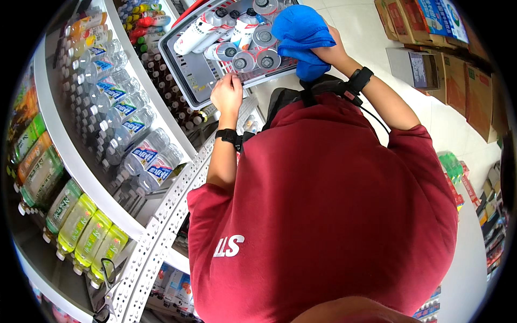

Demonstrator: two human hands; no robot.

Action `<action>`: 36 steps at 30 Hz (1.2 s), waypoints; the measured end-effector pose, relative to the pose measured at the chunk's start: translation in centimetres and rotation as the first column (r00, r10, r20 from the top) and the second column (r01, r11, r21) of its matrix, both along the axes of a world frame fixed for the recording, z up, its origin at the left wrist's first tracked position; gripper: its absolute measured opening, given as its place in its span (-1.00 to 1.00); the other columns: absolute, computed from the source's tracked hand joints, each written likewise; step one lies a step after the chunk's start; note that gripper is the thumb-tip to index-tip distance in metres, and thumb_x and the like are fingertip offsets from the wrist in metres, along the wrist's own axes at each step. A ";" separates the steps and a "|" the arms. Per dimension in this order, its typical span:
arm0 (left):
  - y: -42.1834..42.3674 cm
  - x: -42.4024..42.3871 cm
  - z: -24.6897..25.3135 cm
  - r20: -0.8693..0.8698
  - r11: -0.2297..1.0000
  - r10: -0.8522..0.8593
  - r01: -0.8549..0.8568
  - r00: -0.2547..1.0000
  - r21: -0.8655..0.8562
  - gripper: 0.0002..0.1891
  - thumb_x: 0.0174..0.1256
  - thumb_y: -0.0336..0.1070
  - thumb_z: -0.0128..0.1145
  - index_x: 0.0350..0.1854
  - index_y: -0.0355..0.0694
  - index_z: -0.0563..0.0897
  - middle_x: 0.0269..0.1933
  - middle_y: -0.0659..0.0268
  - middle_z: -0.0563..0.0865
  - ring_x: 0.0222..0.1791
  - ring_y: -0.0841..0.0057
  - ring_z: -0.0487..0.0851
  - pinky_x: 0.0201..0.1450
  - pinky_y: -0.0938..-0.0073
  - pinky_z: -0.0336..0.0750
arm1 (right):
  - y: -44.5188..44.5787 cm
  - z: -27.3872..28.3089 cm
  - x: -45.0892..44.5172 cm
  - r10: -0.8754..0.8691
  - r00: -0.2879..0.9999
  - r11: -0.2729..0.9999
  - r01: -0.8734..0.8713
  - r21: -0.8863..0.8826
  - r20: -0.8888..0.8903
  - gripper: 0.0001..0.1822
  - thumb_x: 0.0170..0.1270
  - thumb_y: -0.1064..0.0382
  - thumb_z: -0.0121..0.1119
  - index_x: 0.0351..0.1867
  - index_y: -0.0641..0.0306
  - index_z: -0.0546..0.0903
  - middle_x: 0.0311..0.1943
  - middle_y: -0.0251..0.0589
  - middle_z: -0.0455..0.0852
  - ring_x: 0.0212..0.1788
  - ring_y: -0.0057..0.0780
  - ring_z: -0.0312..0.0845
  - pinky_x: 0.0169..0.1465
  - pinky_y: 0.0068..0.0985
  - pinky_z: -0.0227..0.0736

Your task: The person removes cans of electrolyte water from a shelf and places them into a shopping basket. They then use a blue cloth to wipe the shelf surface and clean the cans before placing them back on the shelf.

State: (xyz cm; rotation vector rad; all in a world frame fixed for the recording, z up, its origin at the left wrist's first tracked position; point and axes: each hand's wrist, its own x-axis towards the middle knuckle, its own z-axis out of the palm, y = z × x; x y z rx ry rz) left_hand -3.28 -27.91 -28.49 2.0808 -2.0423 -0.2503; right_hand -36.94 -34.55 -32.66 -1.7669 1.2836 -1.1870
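Note:
My right hand (329,46) grips a bunched blue cloth (301,28) above the right end of a grey plastic basket (194,87). Curled over the basket's near rim is my left hand (227,93). Inside the basket, white-labelled bottles (198,34) with black caps lie on their sides at the left. Several clear bottles with dark caps (264,36) stand upright beside them, close to the cloth. The cloth hides part of the basket's right end and some of what is in it.
Shelves at the left hold rows of clear water bottles (133,125), yellow-green bottles (76,218) and dark-bottled drinks (157,76). A perforated white shelf upright (169,194) stands by my left elbow. Cardboard boxes (456,80) line the tiled floor (351,24) at the right.

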 end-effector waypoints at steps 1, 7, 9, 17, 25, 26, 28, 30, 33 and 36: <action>0.1 -0.3 -0.1 -0.004 1.000 -0.006 0.006 1.000 0.004 -0.77 0.38 -0.13 0.08 -0.36 -0.08 0.73 -0.40 0.18 0.76 -0.35 0.13 0.72 -0.25 0.09 0.57 | 0.0 -1.1 -0.5 0.012 1.000 1.000 -0.012 0.008 -0.025 -0.49 0.16 0.20 0.48 0.14 0.26 0.63 -0.07 0.03 0.81 -0.02 0.03 0.77 0.08 -0.25 0.66; 0.2 -0.1 -0.2 -0.002 0.998 0.022 -0.022 1.000 0.056 -0.72 0.45 -0.06 0.02 -0.21 -0.01 0.77 -0.30 0.15 0.80 -0.23 0.10 0.76 -0.18 0.09 0.59 | -0.5 -2.6 -1.2 0.056 0.987 0.998 -0.058 -0.007 -0.149 -0.69 0.17 0.23 0.44 -0.08 0.29 0.73 -0.16 0.03 0.83 -0.15 -0.05 0.80 -0.02 -0.26 0.68; 0.2 -0.5 0.1 -0.007 0.999 0.005 -0.005 1.000 -0.037 -0.76 0.35 -0.13 0.08 -0.38 -0.08 0.73 -0.40 0.18 0.77 -0.32 0.14 0.74 -0.23 0.09 0.58 | -0.5 -2.5 -1.0 0.058 0.991 0.998 -0.060 -0.012 -0.117 -0.72 0.17 0.23 0.43 -0.12 0.29 0.74 -0.18 0.03 0.84 -0.17 -0.05 0.80 -0.04 -0.26 0.68; -0.1 -0.1 -0.3 -0.006 0.997 0.034 -0.034 0.999 0.064 -0.75 0.39 -0.07 0.10 -0.19 -0.06 0.76 -0.34 0.17 0.79 -0.26 0.13 0.76 -0.19 0.12 0.60 | -0.5 -3.2 -0.9 0.005 0.990 0.994 -0.019 -0.105 -0.138 -0.77 0.17 0.23 0.43 -0.18 0.26 0.75 -0.24 0.03 0.82 -0.20 0.05 0.76 -0.06 -0.24 0.67; -3.2 -1.5 3.5 -0.101 0.981 -0.143 0.155 0.984 0.120 -0.45 0.30 0.13 0.33 0.17 -0.15 0.61 -0.15 0.16 0.77 -0.21 0.18 0.76 -0.13 0.21 0.64 | 0.0 -3.0 -0.9 0.009 0.991 0.999 -0.016 -0.047 -0.135 -0.76 0.20 0.20 0.42 -0.15 0.24 0.75 -0.18 0.03 0.83 -0.14 0.00 0.78 -0.02 -0.25 0.67; -3.6 -1.9 3.7 -0.054 0.973 -0.176 0.182 0.983 0.141 -0.47 0.29 0.15 0.33 0.11 -0.15 0.63 -0.15 0.14 0.76 -0.19 0.13 0.76 -0.13 0.18 0.64 | -0.1 -3.4 -1.1 0.034 0.992 0.998 -0.041 -0.054 -0.118 -0.75 0.21 0.19 0.42 -0.14 0.24 0.75 -0.17 0.03 0.83 -0.14 0.01 0.77 -0.02 -0.24 0.66; -4.2 -2.2 2.9 -0.013 0.967 -0.208 0.207 0.978 0.147 -0.50 0.30 0.14 0.32 0.08 -0.14 0.63 -0.11 0.12 0.76 -0.17 0.09 0.76 -0.13 0.14 0.64 | -0.5 -3.0 -1.2 0.081 0.994 0.994 -0.086 -0.065 -0.079 -0.73 0.23 0.18 0.42 -0.11 0.25 0.74 -0.16 0.03 0.83 -0.14 0.02 0.77 -0.01 -0.23 0.66; -4.4 -2.7 2.9 0.037 0.962 -0.244 0.236 0.969 0.140 -0.54 0.32 0.12 0.31 0.02 -0.16 0.62 -0.07 0.09 0.76 -0.14 0.05 0.76 -0.14 0.09 0.64 | -0.9 0.3 -0.4 0.050 0.987 0.998 -0.056 -0.033 -0.156 -0.53 0.16 0.18 0.46 0.08 0.30 0.64 -0.07 0.04 0.78 -0.07 -0.08 0.76 0.04 -0.29 0.63; -4.4 -3.4 3.0 0.036 0.968 -0.224 0.218 0.974 0.123 -0.54 0.33 0.12 0.30 0.00 -0.17 0.61 -0.08 0.09 0.76 -0.14 0.04 0.76 -0.14 0.09 0.64 | -0.3 3.8 0.8 0.014 0.999 0.997 -0.017 0.076 0.041 -0.38 0.15 0.22 0.43 0.26 0.36 0.54 -0.07 0.09 0.76 -0.07 -0.11 0.77 0.02 -0.32 0.64; -4.0 -2.8 1.9 -0.023 0.975 -0.208 0.209 0.978 0.075 -0.56 0.33 0.03 0.34 -0.02 -0.23 0.59 -0.08 0.05 0.75 -0.13 0.00 0.74 -0.14 0.07 0.63 | -0.1 3.8 0.9 0.004 0.991 0.997 -0.014 0.070 0.132 -0.37 0.18 0.21 0.41 0.29 0.35 0.52 -0.09 0.07 0.77 -0.08 -0.09 0.77 0.03 -0.32 0.63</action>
